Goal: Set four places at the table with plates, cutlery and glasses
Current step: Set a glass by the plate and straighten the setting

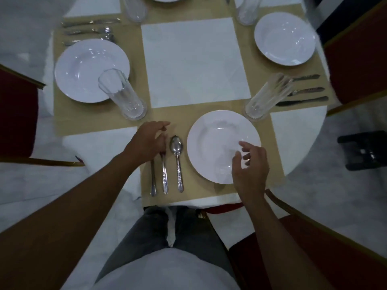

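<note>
In the head view, a surface (249,65) covered in beige cloth is seen from above, with a white square (194,63) laid at its centre; the near plate (217,135) is set at the near edge, and a spoon (177,162) is laid just beside it on its left, bowl pointing away; two further pieces of cutlery (164,176) are laid parallel beside the spoon. The left hand (149,139) is placed over the far ends of those two pieces, fingers curved; whether anything is pinched cannot be told. The right hand (250,166) is held over the right rim of the near plate, fingers loosely spread and nothing held. A left plate (83,68) is set at the left side, with a left glass (122,95) standing against its near rim and cutlery (90,31) laid beyond it; a right plate (284,38) is set at the right side, with a right glass (267,96) and three pieces of cutlery (303,90) nearer; two far glasses (135,8) are partly cut off at the top edge; red chairs (356,59) are drawn up around the surface.
</note>
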